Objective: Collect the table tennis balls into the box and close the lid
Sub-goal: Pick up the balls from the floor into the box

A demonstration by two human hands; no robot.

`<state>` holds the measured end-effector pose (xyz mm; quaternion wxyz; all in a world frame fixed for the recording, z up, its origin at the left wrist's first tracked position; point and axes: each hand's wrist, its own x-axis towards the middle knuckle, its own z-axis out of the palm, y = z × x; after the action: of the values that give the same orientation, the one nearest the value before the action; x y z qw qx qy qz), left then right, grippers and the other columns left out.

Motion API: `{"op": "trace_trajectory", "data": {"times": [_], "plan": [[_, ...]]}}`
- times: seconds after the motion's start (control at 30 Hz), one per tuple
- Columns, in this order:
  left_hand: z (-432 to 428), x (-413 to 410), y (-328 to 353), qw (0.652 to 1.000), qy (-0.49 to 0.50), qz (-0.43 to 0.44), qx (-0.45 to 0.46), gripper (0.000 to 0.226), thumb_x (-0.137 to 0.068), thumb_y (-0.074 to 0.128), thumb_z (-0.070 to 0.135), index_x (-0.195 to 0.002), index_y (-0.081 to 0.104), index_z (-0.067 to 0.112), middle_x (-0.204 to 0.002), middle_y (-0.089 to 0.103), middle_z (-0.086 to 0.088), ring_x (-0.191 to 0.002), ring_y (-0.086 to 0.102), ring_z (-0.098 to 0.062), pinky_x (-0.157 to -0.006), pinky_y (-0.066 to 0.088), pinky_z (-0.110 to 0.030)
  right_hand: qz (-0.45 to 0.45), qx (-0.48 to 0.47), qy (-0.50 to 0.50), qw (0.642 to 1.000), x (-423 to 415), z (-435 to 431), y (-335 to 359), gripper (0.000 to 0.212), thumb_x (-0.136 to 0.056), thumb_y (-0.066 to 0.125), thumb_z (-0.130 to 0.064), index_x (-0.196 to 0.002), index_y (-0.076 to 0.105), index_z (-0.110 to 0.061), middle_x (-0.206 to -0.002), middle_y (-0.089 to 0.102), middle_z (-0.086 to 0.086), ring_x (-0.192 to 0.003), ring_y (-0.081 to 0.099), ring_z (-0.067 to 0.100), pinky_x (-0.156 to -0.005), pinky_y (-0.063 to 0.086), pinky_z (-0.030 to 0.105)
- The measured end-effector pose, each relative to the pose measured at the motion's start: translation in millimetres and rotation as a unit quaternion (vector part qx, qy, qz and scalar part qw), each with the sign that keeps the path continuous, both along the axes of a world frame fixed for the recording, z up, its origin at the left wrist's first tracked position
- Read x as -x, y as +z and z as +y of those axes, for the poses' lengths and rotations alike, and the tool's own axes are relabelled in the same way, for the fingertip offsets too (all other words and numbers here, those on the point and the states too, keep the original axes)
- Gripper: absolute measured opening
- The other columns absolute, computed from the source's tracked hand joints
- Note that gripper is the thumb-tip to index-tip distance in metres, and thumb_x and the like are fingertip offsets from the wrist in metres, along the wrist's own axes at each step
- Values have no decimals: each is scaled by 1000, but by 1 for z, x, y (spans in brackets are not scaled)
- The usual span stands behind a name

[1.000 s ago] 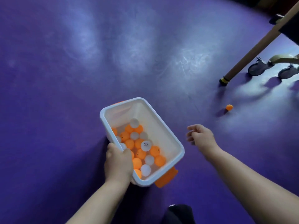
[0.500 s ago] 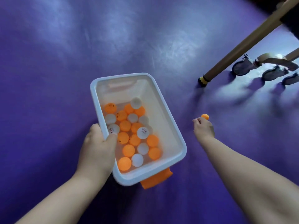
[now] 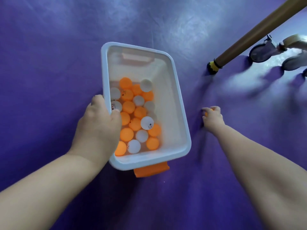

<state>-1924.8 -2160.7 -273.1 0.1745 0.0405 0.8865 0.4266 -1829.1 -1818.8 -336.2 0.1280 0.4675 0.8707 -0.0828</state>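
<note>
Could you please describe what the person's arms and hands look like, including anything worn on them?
Both are bare: the left hand and left forearm show no glove, sleeve, watch or bracelet, nor do the right hand and right forearm. No rings are visible.

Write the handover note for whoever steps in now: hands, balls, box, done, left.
Left hand grips the box by its left rim, thumb inside.
Right hand is curled round one orange ball, right of the box.
Done: a heap of orange and white balls lies in the box.
Left: drop the held ball in, then close the lid; the box is open and no lid is in view.
</note>
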Motion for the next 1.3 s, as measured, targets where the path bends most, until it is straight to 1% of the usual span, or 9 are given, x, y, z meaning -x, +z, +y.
{"op": "trace_trajectory", "data": {"times": [0.1, 0.2, 0.3, 0.4, 0.5, 0.7, 0.83, 1.0, 1.3], "plan": [[-6, 3, 1, 1000, -10, -23, -9, 21, -93, 49, 25, -97, 41, 6, -93, 50, -9, -80, 45, -30, -66, 33, -35, 199, -28, 13, 980, 4, -32, 20, 43, -89, 52, -6, -130, 53, -18, -126, 47, 12, -102, 55, 33, -88, 44, 32], [-23, 3, 5, 997, -37, -46, -40, 21, -88, 56, 24, -96, 45, 8, -87, 57, -8, -80, 54, -31, -64, 41, -38, 451, 14, 29, 892, 19, -95, 56, 31, -85, 63, -25, -116, 58, -22, -93, 61, -16, -73, 64, 26, -75, 56, 40], [-45, -1, 8, 997, -34, -40, -59, 16, -87, 53, 19, -93, 47, 6, -82, 57, -8, -79, 54, -32, -63, 40, -39, 527, 15, 125, 840, 28, -165, 90, 28, -84, 62, -37, -109, 59, -24, -86, 60, -21, -74, 62, 23, -71, 55, 36], [-69, -2, 9, 997, -39, -41, -56, 13, -87, 51, 18, -92, 48, 6, -80, 56, -6, -78, 54, -32, -58, 38, -37, 437, -31, 273, 856, 32, -216, 103, 46, -83, 63, -41, -117, 60, -12, -91, 61, -10, -77, 57, 12, -72, 48, 22], [-98, -1, 22, 995, -52, -54, -60, 15, -89, 51, 20, -92, 48, 5, -80, 55, -4, -80, 54, -34, -59, 38, -36, 360, -136, 351, 854, 30, -244, 106, 34, -84, 66, -28, -112, 65, -9, -92, 64, 6, -81, 57, 22, -74, 50, 34], [-171, 20, 95, 996, -67, -57, -29, 27, -92, 54, 29, -94, 47, 3, -85, 56, -12, -84, 52, -37, -60, 35, -37, 259, -185, 240, 917, 36, -327, 154, 42, -74, 65, -4, -113, 66, -19, -115, 60, 10, -104, 53, 31, -85, 47, 41], [-218, 27, 164, 996, -72, -47, -19, 24, -92, 52, 26, -89, 43, 4, -72, 46, -4, -78, 46, -34, -53, 26, -35, 190, -42, 98, 976, 46, -380, 224, 46, -85, 50, -3, -126, 57, -24, -130, 45, 6, -109, 52, 28, -87, 49, 41], [-257, 28, 267, 994, -103, -26, -19, 22, -92, 51, 24, -90, 44, 3, -84, 56, -16, -79, 51, -38, -59, 32, -36, 135, -34, 113, 984, 32, -420, 337, 27, -93, 48, -15, -117, 61, -19, -132, 45, 3, -89, 60, 34, -67, 46, 34], [-318, -6, 477, 983, -170, -42, -54, 13, -89, 48, 18, -90, 45, 6, -86, 58, -13, -76, 50, -34, -61, 36, -37, 114, -14, 43, 992, -37, -496, 561, 36, -92, 50, -17, -128, 54, -22, -123, 49, 2, -87, 59, 33, -74, 51, 41]]}}
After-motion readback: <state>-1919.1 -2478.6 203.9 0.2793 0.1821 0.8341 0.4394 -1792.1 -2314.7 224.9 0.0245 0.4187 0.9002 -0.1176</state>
